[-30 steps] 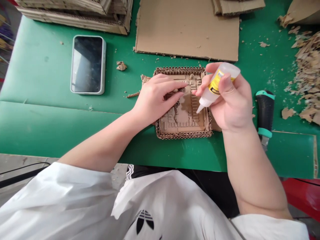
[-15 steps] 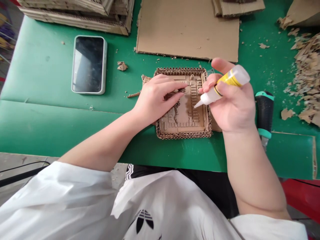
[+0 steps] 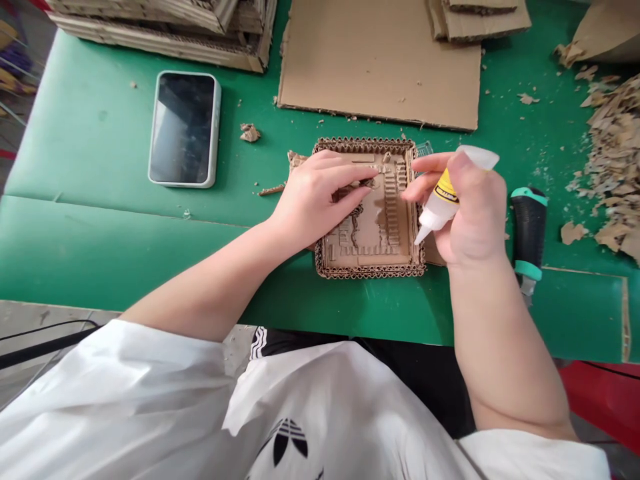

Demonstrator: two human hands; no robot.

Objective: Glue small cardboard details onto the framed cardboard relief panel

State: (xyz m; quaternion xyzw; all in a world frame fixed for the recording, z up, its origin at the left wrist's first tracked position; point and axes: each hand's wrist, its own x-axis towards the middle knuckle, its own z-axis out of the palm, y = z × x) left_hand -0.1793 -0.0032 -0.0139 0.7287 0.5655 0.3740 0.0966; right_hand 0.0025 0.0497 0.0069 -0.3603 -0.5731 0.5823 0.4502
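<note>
A small cardboard model (image 3: 370,272) with a corrugated rim lies on the green table, ridged strips fixed inside it. My left hand (image 3: 313,193) rests over its left part, thumb and index finger closed around a small dark brown piece (image 3: 361,187) that is mostly hidden. My right hand (image 3: 475,213) grips a clear glue bottle (image 3: 447,193) with a yellow label. The bottle's white nozzle points down and left at the model's right rim; whether it touches cannot be made out.
A phone (image 3: 184,130) lies at the left. A cardboard sheet (image 3: 380,63) and stacked cardboard (image 3: 165,30) are at the back. A black and teal cutter (image 3: 529,233) sits right of my right hand, with cardboard scraps (image 3: 617,160) at the far right.
The bottle in my right hand has turned more upright, and its nozzle has moved right and toward me, from the model's inside to its right rim. My left hand keeps its hold.
</note>
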